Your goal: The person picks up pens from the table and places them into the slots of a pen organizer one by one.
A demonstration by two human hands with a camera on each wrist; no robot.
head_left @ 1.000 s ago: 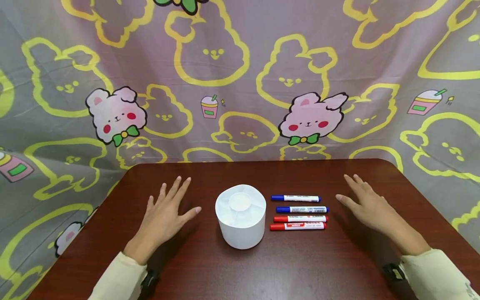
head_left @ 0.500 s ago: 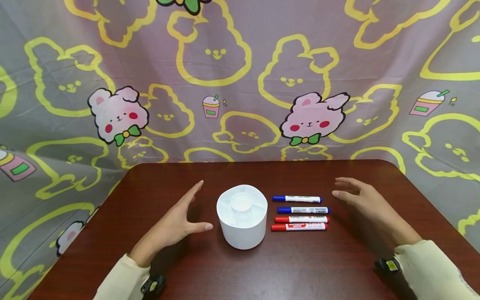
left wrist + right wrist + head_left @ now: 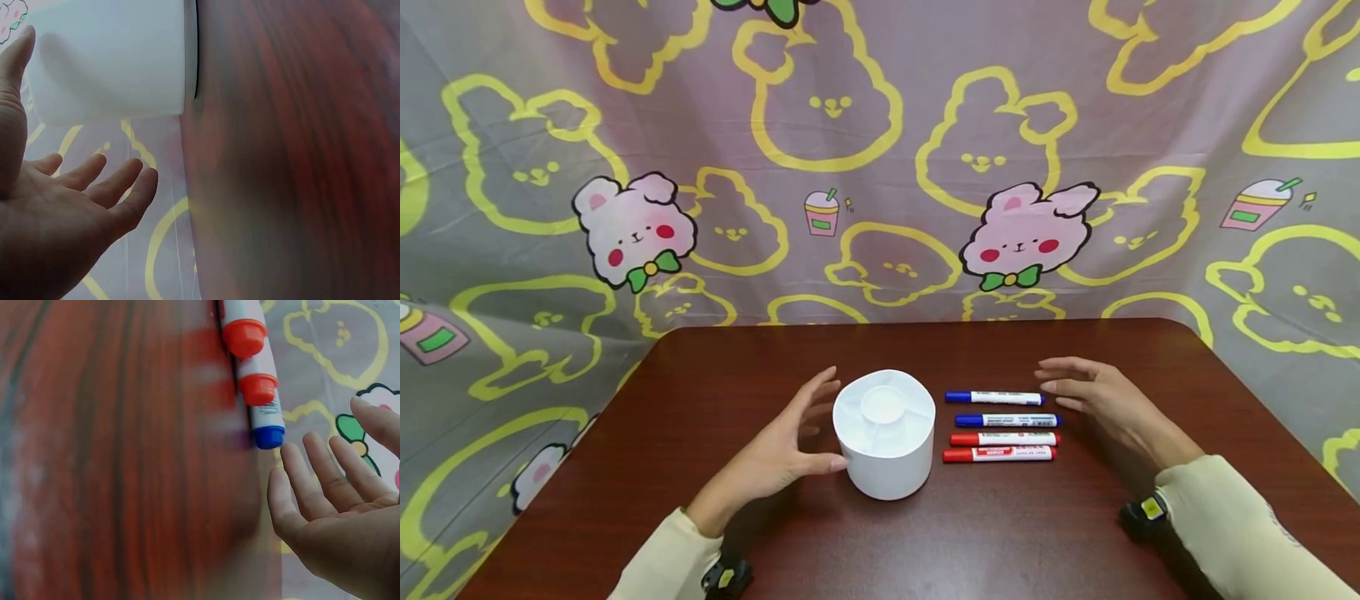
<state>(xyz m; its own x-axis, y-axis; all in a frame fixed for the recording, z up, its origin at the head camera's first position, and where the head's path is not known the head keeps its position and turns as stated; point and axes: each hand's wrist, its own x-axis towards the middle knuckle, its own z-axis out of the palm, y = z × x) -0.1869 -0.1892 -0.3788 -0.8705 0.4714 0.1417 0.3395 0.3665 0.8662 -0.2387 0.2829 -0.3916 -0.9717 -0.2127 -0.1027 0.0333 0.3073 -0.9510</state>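
Observation:
A round white divided organizer (image 3: 889, 471) with a small raised cup in its middle stands upright on the table. My left hand (image 3: 771, 457) is at its left side, thumb toward the front and fingers behind; the left wrist view shows the fingers relaxed and apart from the white wall (image 3: 119, 69). To the right of the organizer lie two blue-capped markers, the far one (image 3: 996, 398) and a nearer one (image 3: 1007, 421). Two red-capped markers, one (image 3: 1003, 439) just beyond the other (image 3: 1000, 454), lie closer. My right hand (image 3: 1105, 408), fingers loosely bent, hovers by the far blue marker's right end, holding nothing.
The dark reddish-brown table (image 3: 985, 542) has a rounded far edge. Behind it hangs a grey-pink curtain (image 3: 880, 275) printed with yellow outlines and rabbits. Dark straps with small cameras sit on both wrists, below cream sleeves (image 3: 1225, 517).
My left hand has moved right to the organizer's side and turned its palm toward it. The right hand has moved left toward the markers, its fingers bending. The organizer and markers have not moved.

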